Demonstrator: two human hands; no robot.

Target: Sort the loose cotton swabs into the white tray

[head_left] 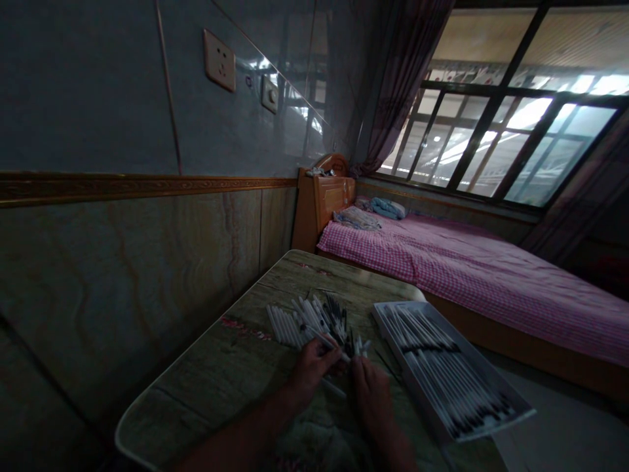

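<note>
The left grip (312, 364) is pinching a white pen (318, 335);
it is slanting across that grip, over the desk (196, 383); the right grip (371, 382) is sitting alongside, hold unclear; loose pens (286, 326) are lying just beyond.

Single head-worn cam, looking forward and down across the table (196, 400). Left hand (313, 368) and right hand (369, 387) sit low-centre, nearer the lens; bed (442, 269) and window (496, 131) farther off, upper right. Wall (122, 249) runs along the left. Wide framing, room lines lean.
</note>
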